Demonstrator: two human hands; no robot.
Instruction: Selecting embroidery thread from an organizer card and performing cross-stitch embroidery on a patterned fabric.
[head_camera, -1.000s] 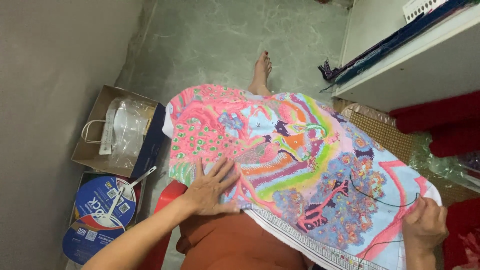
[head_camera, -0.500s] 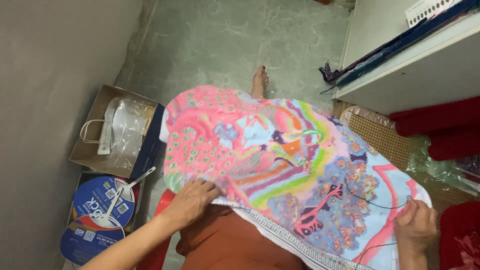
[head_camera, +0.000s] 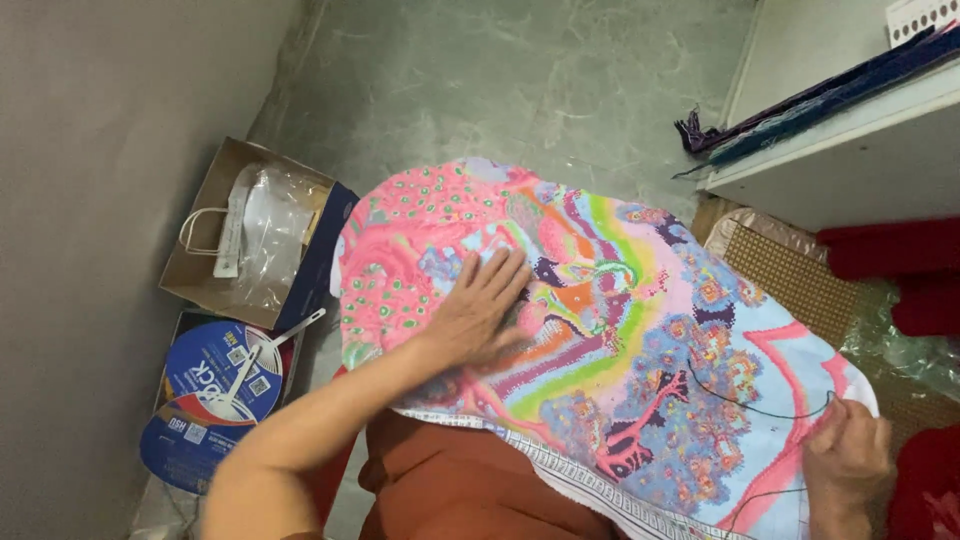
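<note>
Nearest the camera: orange-brown garment (head_camera: 470, 490) over the person's lap. Right hand (head_camera: 848, 462), lower right corner — fingers curled at the white edge of the embroidered cloth (head_camera: 620, 340), pinching a dark thread (head_camera: 745, 400) that loops across the stitched surface; whether a needle is held cannot be told. Left hand (head_camera: 480, 312) — released, fingers spread, palm flat on the cloth's pink and orange area, grasping nothing. The embroidered cloth itself lies draped over the lap and knees, many-coloured in pink, blue, green and yellow, with a pale grid border along the near edge. Left of it on the floor: round blue printed fans (head_camera: 215, 380) stacked in a box, then a brown paper bag (head_camera: 245, 225) holding clear plastic. Right of it: a woven mat (head_camera: 795, 280) and red fabric (head_camera: 885, 250). Farther off: the green-grey floor (head_camera: 520, 90) and a white shelf (head_camera: 840, 150) carrying dark blue strips.
</note>
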